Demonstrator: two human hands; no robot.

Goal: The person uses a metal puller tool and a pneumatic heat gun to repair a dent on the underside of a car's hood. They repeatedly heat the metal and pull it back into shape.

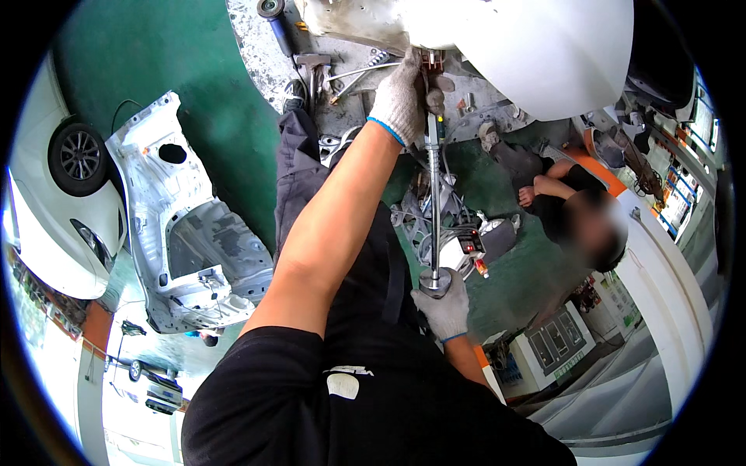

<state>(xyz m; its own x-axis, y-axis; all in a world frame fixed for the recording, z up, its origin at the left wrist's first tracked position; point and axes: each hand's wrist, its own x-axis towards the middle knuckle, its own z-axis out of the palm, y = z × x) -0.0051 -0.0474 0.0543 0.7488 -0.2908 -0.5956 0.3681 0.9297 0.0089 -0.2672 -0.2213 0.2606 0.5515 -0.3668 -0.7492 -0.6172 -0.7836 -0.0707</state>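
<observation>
A slide hammer with a long metal rod [435, 202] runs from a white car body panel [544, 54] at the top toward my waist. My left hand [400, 101], in a pale knit glove with a blue cuff, is closed around its far end, close to a reddish-brown clamp [433, 59] at the panel's lower edge. The fingers there are partly hidden. At the near end, my gloved right hand [445, 307] grips the round metal weight [435, 283].
A hammer [313, 62] and an angle grinder [272, 19] lie on the worn metal platform [256, 58]. Below it, a machine with a display [464, 247] sits among tangled cables. A person [559, 186] crouches at right. A stripped body shell section [194, 225] and white car [66, 202] are at left.
</observation>
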